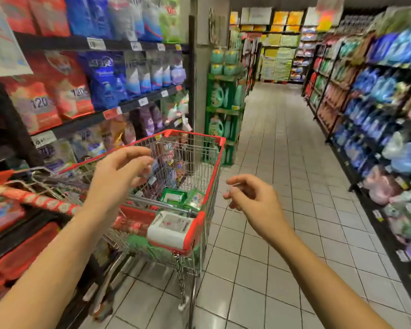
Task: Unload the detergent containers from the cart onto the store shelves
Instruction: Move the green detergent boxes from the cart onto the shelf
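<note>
Left hand [119, 173] and right hand [253, 198] hover empty, loosely curled; cart [195, 135] runs lengthwise down aisle.

Quantities in view: one cart [220, 162], left of the aisle; two hands, left hand [119, 176] and right hand [254, 198]; two green packs [173, 197] inside the cart; one white container [169, 227] at its near end. The other items in the cart are too blurred to count.

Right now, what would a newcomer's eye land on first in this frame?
The left hand hovers over the red-rimmed cart at centre, the right hand beside it above the tiled floor, both holding nothing. Next, the green packs low in the cart, and the red and blue bags on the shelves at left.
</note>
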`<state>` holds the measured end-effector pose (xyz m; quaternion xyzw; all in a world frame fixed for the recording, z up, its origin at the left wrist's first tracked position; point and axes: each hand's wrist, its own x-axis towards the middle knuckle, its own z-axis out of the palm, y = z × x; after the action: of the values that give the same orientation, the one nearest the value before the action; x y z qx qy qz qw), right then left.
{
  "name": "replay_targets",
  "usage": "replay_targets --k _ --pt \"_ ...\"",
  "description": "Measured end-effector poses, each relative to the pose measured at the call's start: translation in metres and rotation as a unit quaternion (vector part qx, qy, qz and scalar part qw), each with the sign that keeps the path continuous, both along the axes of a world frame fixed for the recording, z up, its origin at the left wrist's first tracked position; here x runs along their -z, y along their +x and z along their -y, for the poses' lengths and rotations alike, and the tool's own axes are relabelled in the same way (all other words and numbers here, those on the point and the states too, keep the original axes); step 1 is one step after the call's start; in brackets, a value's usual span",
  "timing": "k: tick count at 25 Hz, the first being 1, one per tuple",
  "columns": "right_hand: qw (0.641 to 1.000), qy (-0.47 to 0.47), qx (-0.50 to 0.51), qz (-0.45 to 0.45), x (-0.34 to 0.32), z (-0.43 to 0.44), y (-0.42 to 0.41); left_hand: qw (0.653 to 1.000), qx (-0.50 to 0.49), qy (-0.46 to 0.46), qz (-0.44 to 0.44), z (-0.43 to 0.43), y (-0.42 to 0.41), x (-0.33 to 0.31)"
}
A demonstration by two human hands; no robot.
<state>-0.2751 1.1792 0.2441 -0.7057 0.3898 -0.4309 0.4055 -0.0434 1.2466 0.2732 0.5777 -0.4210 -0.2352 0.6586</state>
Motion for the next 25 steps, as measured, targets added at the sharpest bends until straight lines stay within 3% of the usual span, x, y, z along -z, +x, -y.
replay_targets --k 7,13,21,25 --pt "0.993 0.016 -0.077 -0.092 0.022 0.171 0.068 0.991 -0.028 0.125 0.047 0.172 0.054 0.014" --pt "0.968 0.053 -0.144 -0.196 0.067 0.293 0.144 0.948 -0.068 0.287 0.117 0.262 0.092 0.08" --pt "0.896 0.134 -0.252 -0.341 0.19 0.468 0.266 0.887 -0.15 0.434 0.044 0.342 0.164 0.204" --pt "0.828 0.199 -0.292 -0.435 0.269 0.536 0.309 0.839 -0.195 0.508 -0.017 0.374 0.184 0.281"
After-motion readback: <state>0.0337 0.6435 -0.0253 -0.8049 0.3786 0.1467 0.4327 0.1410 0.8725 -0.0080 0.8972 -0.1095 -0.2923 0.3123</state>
